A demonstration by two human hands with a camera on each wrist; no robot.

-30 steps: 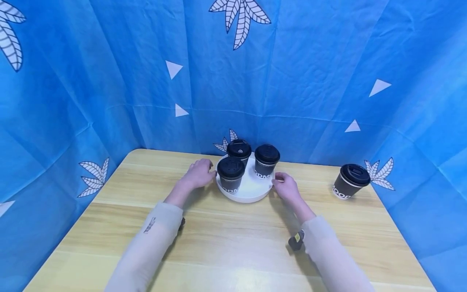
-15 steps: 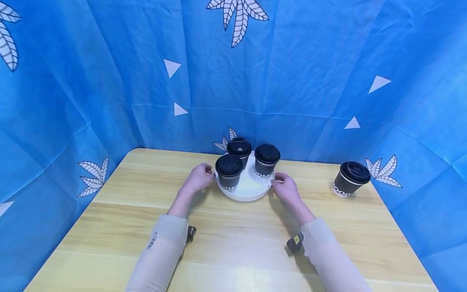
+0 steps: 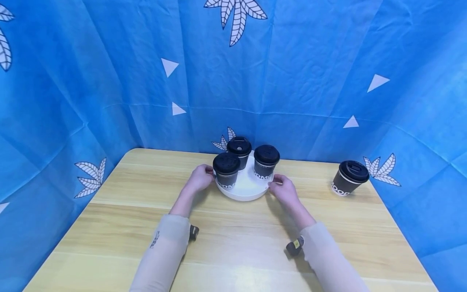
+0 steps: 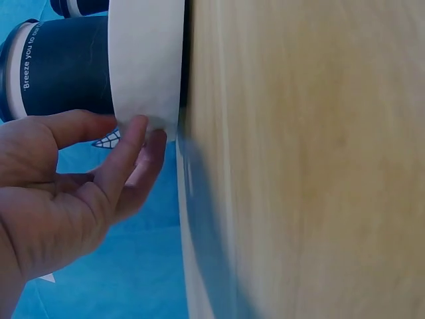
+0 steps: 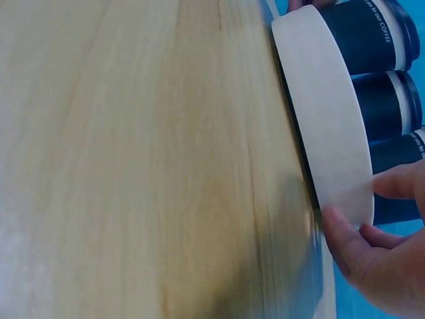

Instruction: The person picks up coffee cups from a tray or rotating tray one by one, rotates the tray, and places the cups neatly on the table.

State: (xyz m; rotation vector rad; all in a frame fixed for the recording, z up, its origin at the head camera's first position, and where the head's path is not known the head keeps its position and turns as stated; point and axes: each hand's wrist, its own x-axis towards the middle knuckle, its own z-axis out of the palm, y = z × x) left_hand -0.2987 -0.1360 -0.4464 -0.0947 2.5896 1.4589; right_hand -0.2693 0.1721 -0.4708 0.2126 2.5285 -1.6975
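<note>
Toward the back of the table, a round white tray (image 3: 251, 187) carries three lidded black paper coffee cups, all upright: a front-left cup (image 3: 226, 172), a back cup (image 3: 239, 150) and a right cup (image 3: 266, 162). My left hand (image 3: 199, 178) grips the tray's left edge. In the left wrist view its fingers press the side wall (image 4: 147, 63), and the thumb lies by a cup (image 4: 70, 66). At the right edge, my right hand (image 3: 284, 190) pinches the tray, thumb at the upper rim and fingertips (image 5: 335, 216) low on the wall. A dark strip shows beneath the tray.
A fourth-like lidded black cup (image 3: 349, 178) stands apart at the table's right side. Blue patterned cloth (image 3: 303, 73) hangs behind and on both sides of the wooden table (image 3: 233, 251).
The tray has turned slightly clockwise: the front-left cup has shifted back and left, the right cup a little forward. My left forearm has swung to the right. Both hands stay at the rim.
</note>
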